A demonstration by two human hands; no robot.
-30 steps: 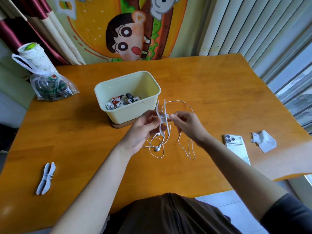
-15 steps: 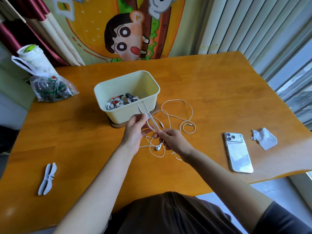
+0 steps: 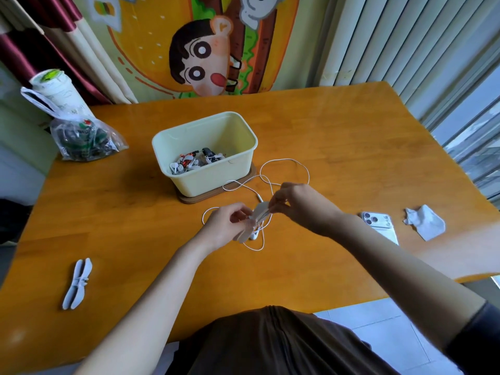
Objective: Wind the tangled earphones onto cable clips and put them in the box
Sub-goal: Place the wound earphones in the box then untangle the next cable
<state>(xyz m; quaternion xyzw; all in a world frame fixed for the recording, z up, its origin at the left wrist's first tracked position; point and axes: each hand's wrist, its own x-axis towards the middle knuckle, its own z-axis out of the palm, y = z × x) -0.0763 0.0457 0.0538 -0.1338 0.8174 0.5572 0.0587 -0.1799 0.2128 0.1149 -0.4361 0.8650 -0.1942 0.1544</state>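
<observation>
Over a wooden table [image 3: 338,136], a pale yellow box [image 3: 216,177] holding other earphones stands just beyond the fingers. The left hand [image 3: 224,226] grips a white cable clip [image 3: 258,215] with curled fingers; the right hand [image 3: 297,204] pinches its upper end. The tangled earphones [image 3: 284,160] trail loose on the table beneath and beyond the fingertips.

White earphones [image 3: 253,236] & clip [image 3: 261,211], cream-yellow box [image 3: 211,182], orange wood tbl [image 3: 338,136], white phone [image 3: 378,223], pale-blue spare clip [image 3: 78,284].
</observation>
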